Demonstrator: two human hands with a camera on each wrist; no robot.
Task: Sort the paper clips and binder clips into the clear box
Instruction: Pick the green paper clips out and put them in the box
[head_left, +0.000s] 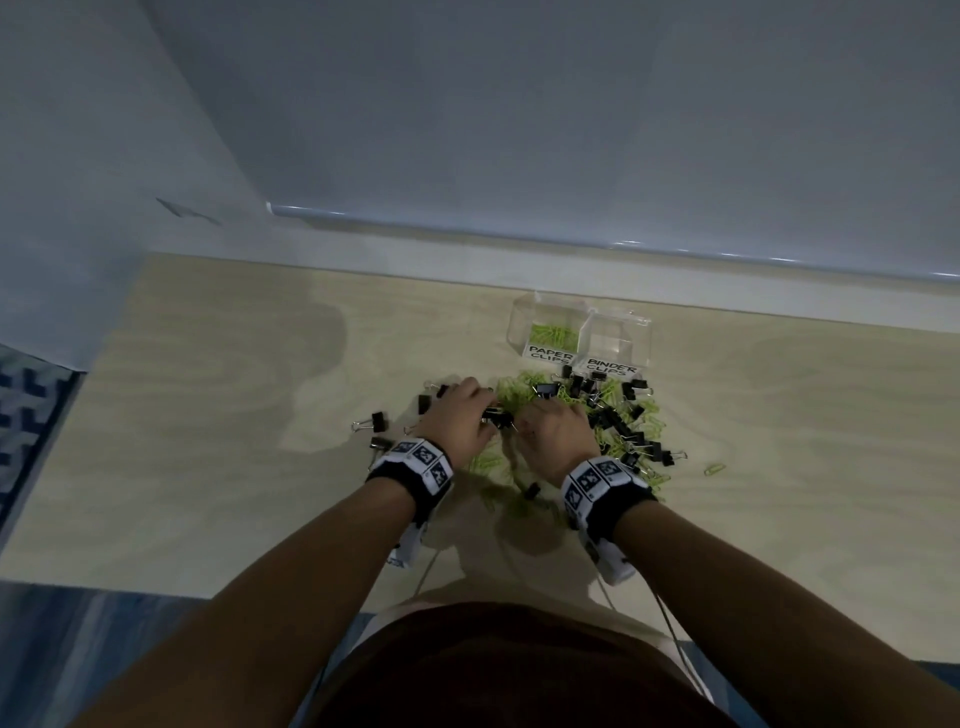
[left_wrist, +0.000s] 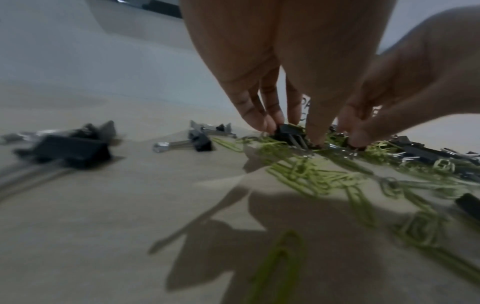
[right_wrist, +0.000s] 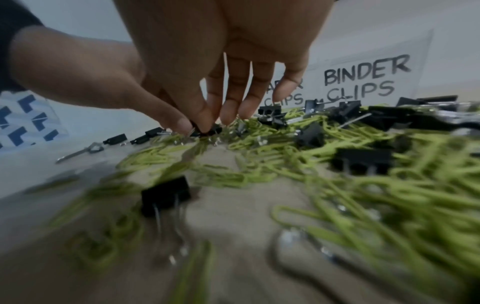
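While left hand pinches black binder clip mid-pile, we judge its compartment lies toward tabletop far edge, rightward; right hand nearer, grip unclear.

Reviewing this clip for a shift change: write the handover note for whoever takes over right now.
Left hand pinches a black binder clip in the pile on the table. Right hand pinches into the same spot; what it holds is unclear.
Clear box stands behind the pile.
Done: some green paper clips lie in the PAPER CLIPS compartment.
Left: the BINDER CLIPS compartment looks empty; most clips of both kinds lie mixed on the table.
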